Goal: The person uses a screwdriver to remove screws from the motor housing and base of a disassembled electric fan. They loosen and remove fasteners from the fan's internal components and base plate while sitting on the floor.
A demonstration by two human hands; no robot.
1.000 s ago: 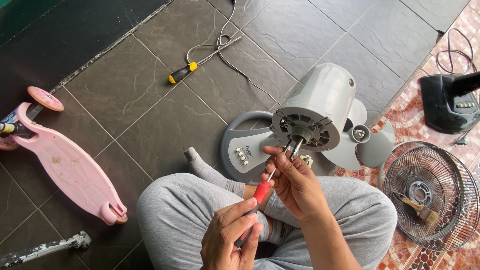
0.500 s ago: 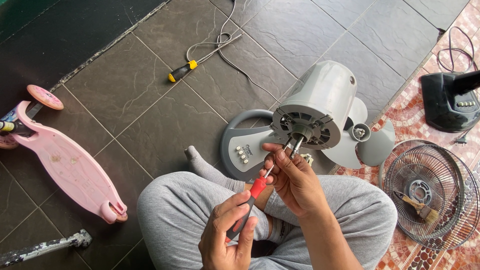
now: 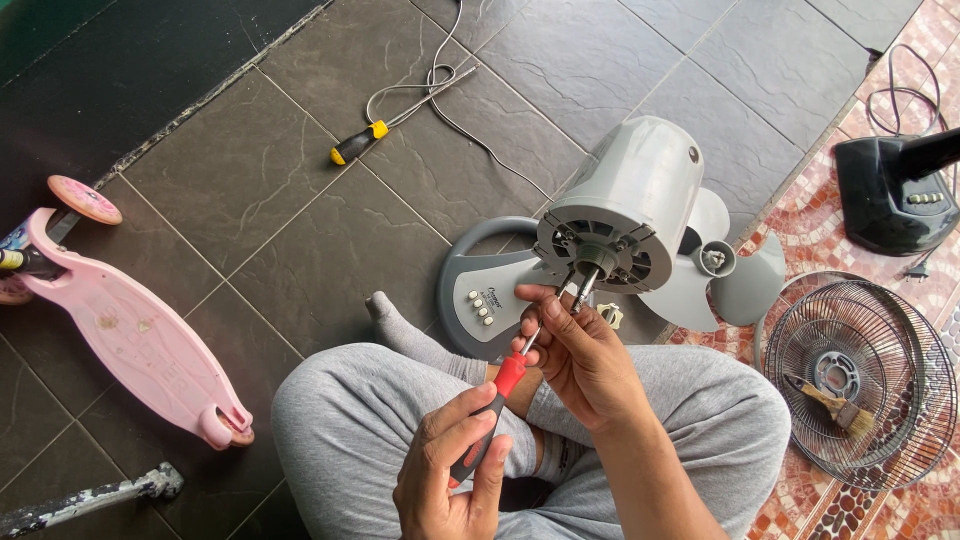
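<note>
I sit cross-legged on the floor with a grey fan motor housing [image 3: 640, 190] tilted toward me on its round grey base [image 3: 470, 290]. My left hand [image 3: 445, 470] grips the black-and-red handle of a screwdriver [image 3: 508, 375]. The screwdriver's tip points up at the front of the motor, next to the metal shaft [image 3: 585, 288]. My right hand [image 3: 585, 365] pinches the screwdriver's metal shank just below the motor face, thumb and fingers closed around it. Where the tip meets the motor is hidden by my fingers.
A grey fan blade [image 3: 745, 280] lies behind the motor. A wire grille [image 3: 860, 380] with a brush [image 3: 830, 400] in it lies at the right, and a black fan base [image 3: 890, 195] stands beyond. A yellow-black screwdriver [image 3: 355, 143] and a cable [image 3: 440, 90] lie ahead, a pink scooter [image 3: 130, 330] at the left.
My left hand has slid a little lower on the handle, showing more of its red part. My right hand stays on the shank at the motor.
</note>
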